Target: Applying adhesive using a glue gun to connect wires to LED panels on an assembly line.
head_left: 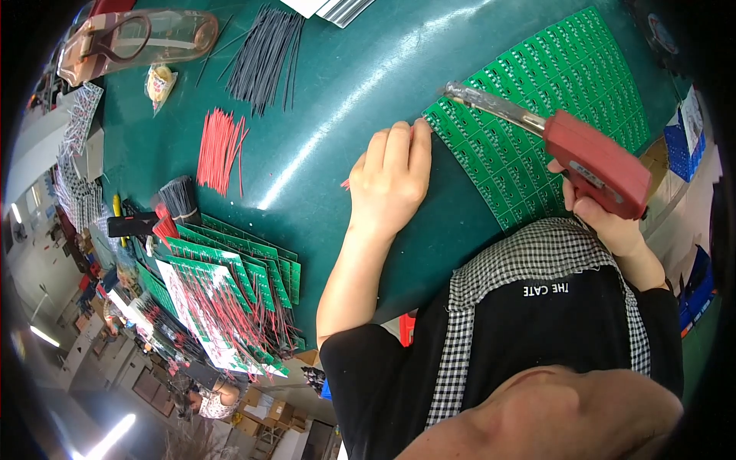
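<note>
My right hand (pixel 602 218) is wrapped round the grip of a red soldering gun (pixel 598 165). Its metal barrel reaches left, with the tip over the near-left corner area of a large green circuit board panel (pixel 529 115). Beside that panel's left edge is my left hand (pixel 392 172), its fingers bent together around red wire (pixel 344 184); a red end sticks out by the palm and a bit of red shows at the fingertips. How many wires it holds is hidden.
Left of my hand lie loose red wires (pixel 219 149) and black wires (pixel 268 57). Stacked boards with red wires attached (pixel 230 299) stand at the table's left edge. A clear brown bottle (pixel 146 38) and a small wrapped item (pixel 159 86) lie at far left.
</note>
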Available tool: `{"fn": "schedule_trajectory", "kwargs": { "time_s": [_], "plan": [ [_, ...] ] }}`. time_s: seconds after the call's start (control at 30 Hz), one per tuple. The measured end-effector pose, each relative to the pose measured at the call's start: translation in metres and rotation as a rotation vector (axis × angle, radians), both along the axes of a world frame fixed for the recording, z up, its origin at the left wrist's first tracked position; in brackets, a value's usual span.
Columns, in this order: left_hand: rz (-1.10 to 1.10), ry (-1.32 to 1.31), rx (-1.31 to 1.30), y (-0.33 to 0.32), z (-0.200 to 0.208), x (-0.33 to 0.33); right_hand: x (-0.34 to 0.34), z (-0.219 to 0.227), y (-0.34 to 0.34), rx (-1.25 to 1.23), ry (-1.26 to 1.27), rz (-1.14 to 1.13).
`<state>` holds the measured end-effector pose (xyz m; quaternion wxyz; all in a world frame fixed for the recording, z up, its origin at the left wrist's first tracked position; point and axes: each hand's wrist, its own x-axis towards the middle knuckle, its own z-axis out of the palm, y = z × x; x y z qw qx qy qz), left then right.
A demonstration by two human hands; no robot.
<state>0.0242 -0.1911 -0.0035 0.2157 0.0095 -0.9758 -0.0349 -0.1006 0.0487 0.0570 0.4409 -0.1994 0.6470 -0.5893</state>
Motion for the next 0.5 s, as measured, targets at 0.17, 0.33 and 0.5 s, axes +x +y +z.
{"fn": "schedule_trajectory", "kwargs": {
  "time_s": [0.17,0.33,0.5],
  "plan": [
    [-0.008,0.017,-0.007,-0.001,-0.001,0.0,0.002,-0.005,0.002,-0.03,-0.014,-0.035],
    [-0.01,0.02,-0.018,0.0,-0.001,0.0,0.002,-0.011,0.008,0.019,-0.04,-0.069],
    [-0.006,-0.001,0.021,-0.001,0.002,-0.003,0.002,-0.011,0.008,0.031,0.046,-0.08]
  ]
}}
